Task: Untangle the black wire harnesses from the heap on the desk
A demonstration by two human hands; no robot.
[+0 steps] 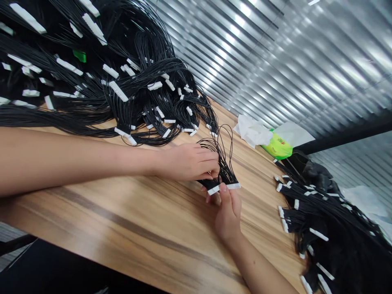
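Observation:
Over the middle of the table, my left hand (192, 162) is closed around a bundle of thin black wires, its fingers curled into the strands. My right hand (229, 214) pinches the same wire harness (228, 173) from below, thumb at the white connector end. Two white connectors show there: one connector (213, 190) left of the thumb and another connector (233, 185) to its right. Loops of black wire rise behind my fingers. Part of the harness is hidden under my left hand.
A large heap of black wire harnesses (147, 69) with white connectors covers the table's back left. Another harness pile (333, 232) lies at the right. A green tissue pack (278, 145) and white paper (252, 130) sit by the corrugated metal wall (260, 61). The wooden tabletop (137, 216) has a front edge.

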